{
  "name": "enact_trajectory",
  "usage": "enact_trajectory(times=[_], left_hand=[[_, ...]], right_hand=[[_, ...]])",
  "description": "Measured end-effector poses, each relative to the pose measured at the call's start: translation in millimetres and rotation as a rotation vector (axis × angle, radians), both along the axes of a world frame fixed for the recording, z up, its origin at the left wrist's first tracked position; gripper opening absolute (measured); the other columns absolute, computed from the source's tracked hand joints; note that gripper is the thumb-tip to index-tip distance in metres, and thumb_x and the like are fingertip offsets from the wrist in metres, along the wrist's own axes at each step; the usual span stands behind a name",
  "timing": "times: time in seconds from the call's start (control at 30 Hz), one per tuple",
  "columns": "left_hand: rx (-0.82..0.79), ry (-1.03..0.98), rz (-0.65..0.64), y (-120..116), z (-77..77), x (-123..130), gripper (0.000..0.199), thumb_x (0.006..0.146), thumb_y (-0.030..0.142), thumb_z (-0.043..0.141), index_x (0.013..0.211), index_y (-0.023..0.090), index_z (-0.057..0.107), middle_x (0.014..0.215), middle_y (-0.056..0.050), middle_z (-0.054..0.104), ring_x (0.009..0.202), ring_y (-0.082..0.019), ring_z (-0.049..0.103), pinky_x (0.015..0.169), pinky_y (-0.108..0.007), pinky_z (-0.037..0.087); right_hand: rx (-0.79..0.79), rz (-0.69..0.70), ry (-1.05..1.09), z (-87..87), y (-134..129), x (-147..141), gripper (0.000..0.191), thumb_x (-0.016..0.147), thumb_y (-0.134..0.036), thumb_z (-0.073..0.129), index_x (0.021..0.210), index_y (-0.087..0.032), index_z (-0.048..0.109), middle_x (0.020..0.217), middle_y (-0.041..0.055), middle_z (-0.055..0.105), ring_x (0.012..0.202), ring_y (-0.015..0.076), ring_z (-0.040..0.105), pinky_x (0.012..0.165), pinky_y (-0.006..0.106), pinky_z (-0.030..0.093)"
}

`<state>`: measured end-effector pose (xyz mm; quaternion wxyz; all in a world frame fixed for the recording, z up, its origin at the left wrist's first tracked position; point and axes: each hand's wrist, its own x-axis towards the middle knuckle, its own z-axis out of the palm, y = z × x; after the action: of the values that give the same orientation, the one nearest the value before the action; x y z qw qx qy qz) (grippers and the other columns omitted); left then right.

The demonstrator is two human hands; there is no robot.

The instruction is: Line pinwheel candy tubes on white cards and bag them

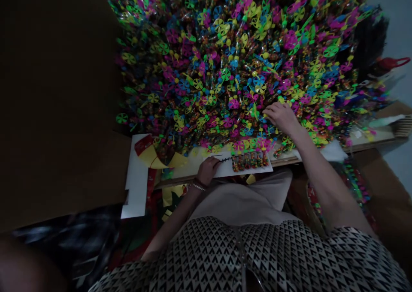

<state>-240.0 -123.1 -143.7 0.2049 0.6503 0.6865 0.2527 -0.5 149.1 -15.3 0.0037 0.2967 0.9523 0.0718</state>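
My left hand (208,170), a bracelet at its wrist, is closed on the left end of a dark toothed strip (227,159). That strip lies across a white card (222,170) at the front edge of the table. Along it stands a row of several small clear tubes (250,162) filled with coloured beads or candies, with bright tops. My right hand (282,117) reaches into a large pile of similar tubes with fan-shaped tops (206,82) in pink, yellow, green and blue. Its fingers are bent together among the tops, and what they pinch is too small to make out.
A large brown cardboard box (61,112) walls off the left side. Red and yellow printed card (148,151) and a white sheet (135,178) lie left of my left hand. A red-handled object (392,63) is at far right. Another person's plaid clothing (71,240) shows lower left.
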Motion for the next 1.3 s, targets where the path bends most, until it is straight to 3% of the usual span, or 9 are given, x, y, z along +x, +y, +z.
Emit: enact_trajectory(times=[0.17, 0.27, 0.37, 0.5, 0.7, 1.03, 1.1, 1.2, 1.3], left_hand=[[0.051, -0.024, 0.012, 4, -8.7, 6, 0.014, 0.091, 0.023, 0.055, 0.092, 0.017, 0.068, 0.089, -0.007, 0.067, 0.087, -0.018, 0.062, 0.079, -0.031, 0.051], [0.049, -0.032, -0.021, 4, -8.2, 5, 0.016, 0.092, 0.021, 0.053, 0.094, 0.016, 0.068, 0.089, -0.008, 0.066, 0.087, -0.019, 0.061, 0.079, -0.031, 0.051], [0.049, -0.033, -0.057, 2, -7.1, 3, 0.017, 0.092, 0.019, 0.052, 0.096, 0.015, 0.067, 0.089, -0.008, 0.065, 0.089, -0.019, 0.06, 0.08, -0.032, 0.051], [0.057, -0.047, -0.081, 0, -8.3, 2, 0.02, 0.09, 0.013, 0.049, 0.1, 0.016, 0.067, 0.091, -0.007, 0.065, 0.092, -0.019, 0.059, 0.083, -0.033, 0.051], [0.061, -0.013, -0.097, -2, -9.6, 3, 0.025, 0.09, 0.01, 0.046, 0.104, 0.017, 0.065, 0.096, -0.007, 0.065, 0.096, -0.02, 0.059, 0.087, -0.036, 0.051], [0.102, -0.09, -0.053, 4, -7.4, 3, 0.018, 0.092, 0.021, 0.05, 0.099, 0.018, 0.065, 0.094, -0.008, 0.066, 0.093, -0.02, 0.061, 0.086, -0.036, 0.052], [0.106, -0.136, -0.013, 4, -6.2, 3, 0.017, 0.092, 0.026, 0.051, 0.098, 0.018, 0.065, 0.095, -0.007, 0.067, 0.093, -0.02, 0.062, 0.086, -0.036, 0.051], [0.111, -0.215, 0.027, 3, -4.9, 0, 0.018, 0.091, 0.032, 0.053, 0.095, 0.018, 0.064, 0.091, -0.006, 0.067, 0.087, -0.018, 0.063, 0.082, -0.032, 0.052], [0.104, -0.261, 0.023, 2, -5.1, -6, 0.019, 0.089, 0.035, 0.055, 0.084, 0.019, 0.064, 0.083, -0.003, 0.066, 0.078, -0.015, 0.062, 0.074, -0.027, 0.051]], right_hand=[[-0.284, -0.115, 0.11, -0.9, -112, -41, 0.041, 0.096, -0.029, 0.043, 0.131, -0.012, 0.052, 0.108, 0.0151, 0.066, 0.1, 0.025, 0.057, 0.085, 0.036, 0.042], [-0.42, -0.238, 0.06, -26.2, -168, -76, 0.045, 0.096, -0.029, 0.043, 0.136, -0.009, 0.046, 0.113, 0.017, 0.064, 0.102, 0.0244, 0.058, 0.084, 0.032, 0.043], [-0.402, -0.34, -0.004, -53.8, -193, -103, 0.045, 0.096, -0.025, 0.04, 0.137, -0.006, 0.042, 0.11, 0.0185, 0.065, 0.106, 0.0259, 0.057, 0.087, 0.034, 0.041], [-0.31, -0.352, 0.014, -70.9, -198, -111, 0.037, 0.098, -0.023, 0.035, 0.125, -0.006, 0.053, 0.104, 0.018, 0.066, 0.105, 0.0264, 0.055, 0.091, 0.037, 0.037], [-0.269, -0.347, 0.115, -71.4, -197, -95, 0.034, 0.097, -0.039, 0.042, 0.113, -0.019, 0.063, 0.097, 0.0132, 0.066, 0.102, 0.0278, 0.052, 0.085, 0.041, 0.034], [-0.17, -0.336, 0.246, -78.8, -197, -77, 0.043, 0.095, -0.045, 0.043, 0.132, -0.027, 0.053, 0.111, 0.0117, 0.06, 0.109, 0.0266, 0.047, 0.092, 0.04, 0.029], [-0.124, -0.449, 0.363, -75.0, -185, -48, 0.042, 0.097, -0.041, 0.036, 0.132, -0.027, 0.053, 0.106, 0.0101, 0.061, 0.103, 0.0238, 0.05, 0.091, 0.037, 0.031], [0.01, -0.846, 0.563, -71.0, -154, 13, 0.042, 0.098, -0.037, 0.029, 0.121, -0.017, 0.057, 0.1, 0.0116, 0.063, 0.098, 0.0228, 0.053, 0.087, 0.035, 0.036], [-0.028, -1.163, 0.494, -72.8, -126, 66, 0.048, 0.089, -0.048, 0.047, 0.117, -0.011, 0.054, 0.094, 0.0137, 0.065, 0.093, 0.0264, 0.057, 0.08, 0.035, 0.039]])
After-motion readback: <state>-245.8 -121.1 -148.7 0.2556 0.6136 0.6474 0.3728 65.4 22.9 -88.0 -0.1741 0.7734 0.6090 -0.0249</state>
